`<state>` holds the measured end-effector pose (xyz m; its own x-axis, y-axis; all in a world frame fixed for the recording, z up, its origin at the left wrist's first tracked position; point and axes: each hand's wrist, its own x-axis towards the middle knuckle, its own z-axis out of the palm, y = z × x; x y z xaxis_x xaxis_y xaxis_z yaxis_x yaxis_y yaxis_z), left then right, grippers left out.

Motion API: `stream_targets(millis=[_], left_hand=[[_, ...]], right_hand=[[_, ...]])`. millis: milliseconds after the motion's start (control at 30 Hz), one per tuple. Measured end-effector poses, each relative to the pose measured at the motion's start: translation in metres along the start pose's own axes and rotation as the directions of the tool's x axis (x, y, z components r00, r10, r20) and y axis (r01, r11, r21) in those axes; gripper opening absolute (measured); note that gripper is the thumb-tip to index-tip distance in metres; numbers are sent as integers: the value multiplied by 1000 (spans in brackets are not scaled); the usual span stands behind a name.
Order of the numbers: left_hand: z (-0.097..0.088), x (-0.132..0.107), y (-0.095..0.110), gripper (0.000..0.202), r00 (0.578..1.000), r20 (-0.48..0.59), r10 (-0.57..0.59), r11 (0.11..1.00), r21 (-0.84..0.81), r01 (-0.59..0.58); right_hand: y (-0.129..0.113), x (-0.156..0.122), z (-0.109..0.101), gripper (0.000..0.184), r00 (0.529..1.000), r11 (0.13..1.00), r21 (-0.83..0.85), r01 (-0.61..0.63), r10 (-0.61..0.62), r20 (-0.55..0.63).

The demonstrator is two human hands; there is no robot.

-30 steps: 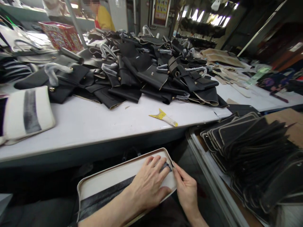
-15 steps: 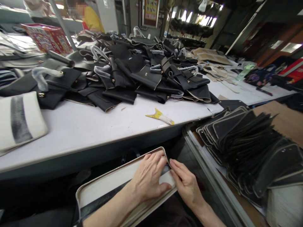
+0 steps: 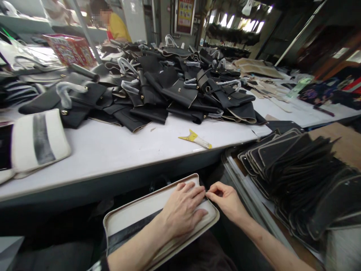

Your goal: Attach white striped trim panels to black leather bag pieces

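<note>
Below the table (image 3: 113,150), left hand (image 3: 183,210) presses flat on the crosswise cream panel (image 3: 132,216); right hand (image 3: 228,199) pinches its edge.

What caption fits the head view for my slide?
Left hand presses a cream panel; right hand pinches its right edge.

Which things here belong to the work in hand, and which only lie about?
In hand: white panel; left hand flat on it; right hand pinching its edge.
Lying about: black bags; yellow scraper; black panel stack; red box; second white panel.
</note>
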<state>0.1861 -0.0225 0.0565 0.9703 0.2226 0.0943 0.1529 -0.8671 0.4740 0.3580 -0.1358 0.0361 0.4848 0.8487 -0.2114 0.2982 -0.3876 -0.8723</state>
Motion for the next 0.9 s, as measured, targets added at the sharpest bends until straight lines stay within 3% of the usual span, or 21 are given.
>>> stream_targets(millis=[100, 300, 467, 600, 700, 900], left_hand=[[-3, 1, -4, 36, 1000, -10, -5, 998, -59, 4], [-24, -15, -9, 26, 996, -13, -92, 978, -190, 88], [-38, -65, -14, 26, 952, 16, -305, 951, -42, 305], [-40, -92, -14, 35, 932, 34, -362, 930, 78, 358], [-37, -85, -12, 35, 934, -20, -358, 928, 106, 358], [-19, -44, -12, 31, 941, -100, -324, 916, 218, 338]], right_hand=[[4, 20, -7, 24, 984, 993, 63, -103, 92, 153], [-8, 42, -14, 29, 895, 970, 24, -242, 214, 392], [-9, 50, -14, 28, 849, 958, -25, -287, 266, 456], [-5, 49, -12, 34, 853, 953, 1, -304, 272, 446], [-2, 44, -9, 36, 875, 960, 19, -280, 247, 417], [10, 32, -2, 43, 921, 980, 3, -200, 187, 342]])
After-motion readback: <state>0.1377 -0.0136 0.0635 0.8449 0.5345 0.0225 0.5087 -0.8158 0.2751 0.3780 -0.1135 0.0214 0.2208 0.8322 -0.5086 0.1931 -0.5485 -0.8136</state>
